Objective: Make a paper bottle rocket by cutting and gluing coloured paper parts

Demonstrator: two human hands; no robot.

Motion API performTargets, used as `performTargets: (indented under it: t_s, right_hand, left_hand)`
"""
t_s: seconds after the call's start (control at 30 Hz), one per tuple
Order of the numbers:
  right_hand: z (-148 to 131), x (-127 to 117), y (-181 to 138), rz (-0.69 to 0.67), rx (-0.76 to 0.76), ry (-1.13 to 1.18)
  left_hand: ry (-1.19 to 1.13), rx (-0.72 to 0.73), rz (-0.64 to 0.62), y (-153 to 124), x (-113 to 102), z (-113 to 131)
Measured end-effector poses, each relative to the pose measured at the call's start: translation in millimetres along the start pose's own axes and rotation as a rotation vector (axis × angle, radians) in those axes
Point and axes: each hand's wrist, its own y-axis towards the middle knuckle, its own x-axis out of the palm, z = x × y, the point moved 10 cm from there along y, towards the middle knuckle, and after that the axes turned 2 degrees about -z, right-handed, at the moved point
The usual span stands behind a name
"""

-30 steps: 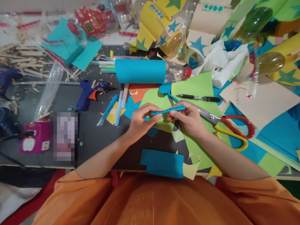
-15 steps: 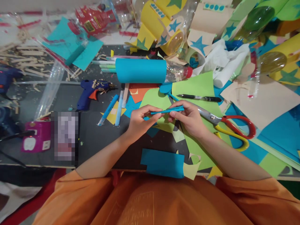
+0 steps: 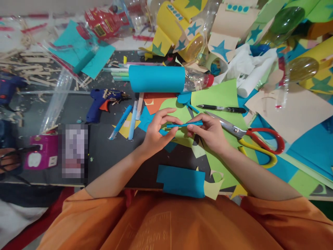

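A narrow, rolled or folded strip of blue paper (image 3: 183,125) stretches level between my hands above the table. My left hand (image 3: 155,135) has its left end between thumb and fingertip, the forefinger raised off it. The right end is pinched in my right hand (image 3: 213,134). Just beyond the right hand lie scissors (image 3: 236,131) with one red and one yellow handle, on green paper (image 3: 221,91). A clear bottle (image 3: 195,78) with a red cap lies farther back, wrapped in a blue paper sleeve (image 3: 156,78). Close to my body is a blue paper piece (image 3: 182,180).
A blue glue gun (image 3: 96,104) lies left, near a purple box (image 3: 41,152) with a cable. Another person's hand (image 3: 9,160) shows at the left edge. A black pen (image 3: 221,108) rests above the scissors. Decorated paper, bottles and a red bottle (image 3: 104,23) crowd the back.
My left forefinger has lifted from the strip, and the fingers have spread a little. The strip lies more level. Another person's hand has appeared at the left edge.
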Motion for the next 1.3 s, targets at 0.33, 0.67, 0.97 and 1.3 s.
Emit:
performTargets:
  t_s: [0.33, 0.67, 0.97, 1.3]
  right_hand:
    - [-1.8, 2.9, 0.3, -0.011, 0.020, -0.050]
    - [3.8, -3.7, 3.4, 0.024, 0.009, 0.069]
    - [0.1, -6.9, 3.5, 0.035, -0.044, 0.026]
    - [0.6, -0.6, 2.1, -0.038, -0.044, 0.032]
  left_hand:
    - [0.274, 0.225, -0.006, -0.7, 2.2, 18.5]
    - [0.353, 0.277, -0.018, -1.0, 4.7, 24.0]
    - [0.389, 0.276, -0.026, -0.2, 5.7, 28.0]
    - [0.429, 0.245, -0.092, 1.3, 10.6, 27.4]
